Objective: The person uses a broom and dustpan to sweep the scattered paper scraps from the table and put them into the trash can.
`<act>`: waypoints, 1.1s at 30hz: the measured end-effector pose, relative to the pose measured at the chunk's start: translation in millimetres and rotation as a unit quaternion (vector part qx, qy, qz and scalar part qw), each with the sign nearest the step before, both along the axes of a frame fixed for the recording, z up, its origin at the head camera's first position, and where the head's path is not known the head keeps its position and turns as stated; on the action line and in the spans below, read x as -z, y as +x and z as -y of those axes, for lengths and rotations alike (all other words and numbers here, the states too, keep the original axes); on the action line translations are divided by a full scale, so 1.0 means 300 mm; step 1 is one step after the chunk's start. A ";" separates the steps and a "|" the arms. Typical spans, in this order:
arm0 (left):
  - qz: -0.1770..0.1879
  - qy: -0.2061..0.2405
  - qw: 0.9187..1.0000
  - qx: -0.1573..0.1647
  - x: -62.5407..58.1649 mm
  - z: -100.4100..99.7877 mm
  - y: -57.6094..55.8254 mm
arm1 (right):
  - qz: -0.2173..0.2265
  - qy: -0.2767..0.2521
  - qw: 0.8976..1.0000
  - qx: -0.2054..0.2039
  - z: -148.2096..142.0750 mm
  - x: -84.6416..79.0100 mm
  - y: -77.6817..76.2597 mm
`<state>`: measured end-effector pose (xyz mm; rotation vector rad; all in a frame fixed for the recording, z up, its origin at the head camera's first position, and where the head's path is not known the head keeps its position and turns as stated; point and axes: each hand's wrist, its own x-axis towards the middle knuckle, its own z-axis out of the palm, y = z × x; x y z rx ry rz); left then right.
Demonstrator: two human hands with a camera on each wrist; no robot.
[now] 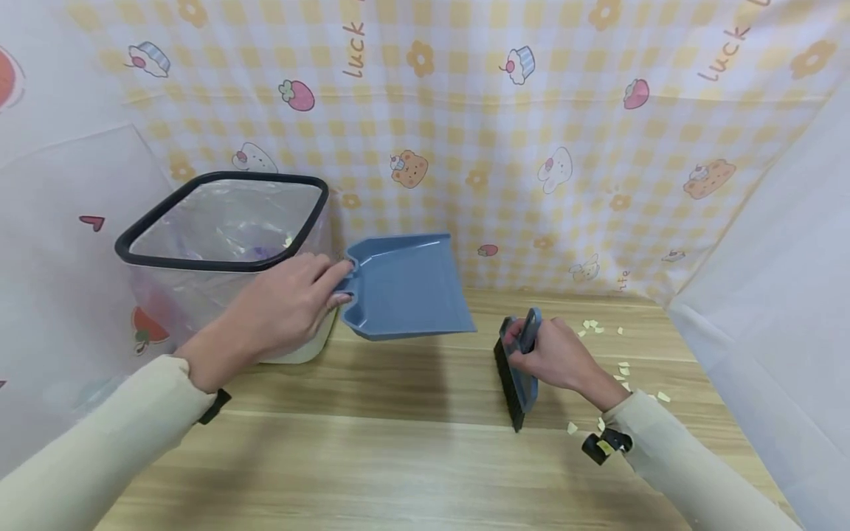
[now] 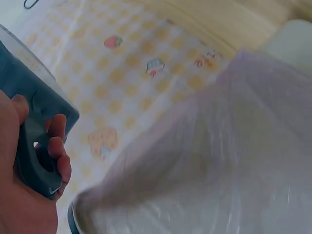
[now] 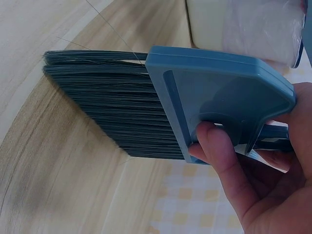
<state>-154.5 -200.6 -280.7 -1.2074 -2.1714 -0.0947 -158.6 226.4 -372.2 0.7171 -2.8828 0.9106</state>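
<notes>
A blue dustpan (image 1: 412,287) is held above the table by its handle, gripped in my left hand (image 1: 282,302). The left wrist view shows the fingers wrapped round the looped handle (image 2: 36,161). The pan's visible inside bears no scraps, and it hangs just right of the trash bin. My right hand (image 1: 554,354) grips a blue hand brush (image 1: 527,383) with dark bristles (image 3: 112,107). In the right wrist view the thumb presses the brush's blue body. Several small pale scraps (image 1: 624,369) lie on the table around and behind the right hand and forearm.
The trash bin (image 1: 219,264), black-rimmed and lined with a clear bag, stands at the left with some scraps inside. A yellow checked cloth (image 1: 458,133) hangs behind the wood-grain table (image 1: 372,472). White sheets (image 1: 757,295) close off both sides.
</notes>
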 end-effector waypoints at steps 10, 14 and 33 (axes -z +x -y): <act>0.052 -0.012 0.999 0.008 0.112 -0.062 -0.012 | 0.002 0.002 1.000 -0.001 0.005 -0.004 -0.003; 0.071 -0.022 0.997 0.001 0.175 -0.085 -0.015 | 0.007 0.000 1.000 -0.001 0.007 -0.002 -0.002; 0.148 -0.098 0.984 -0.015 0.443 -0.173 -0.021 | 0.006 0.000 1.000 -0.004 0.014 -0.004 -0.001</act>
